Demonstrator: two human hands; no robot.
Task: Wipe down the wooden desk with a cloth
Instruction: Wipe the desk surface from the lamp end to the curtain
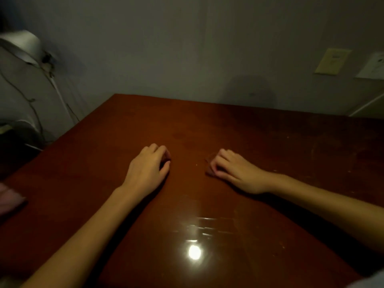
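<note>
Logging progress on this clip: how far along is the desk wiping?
Done: nothing visibly; the wooden desk shows smudges and scuffs. In hand: the left hand and right hand rest on it with curled fingers; whether they pinch anything is unclear. The pink cloth lies apart at the desk's left edge. Left: taking the cloth and the whole wipe.

A dim room at home, likely a study corner: wooden desk against a plain wall, a lamp with trailing cords, a switch plate
</note>
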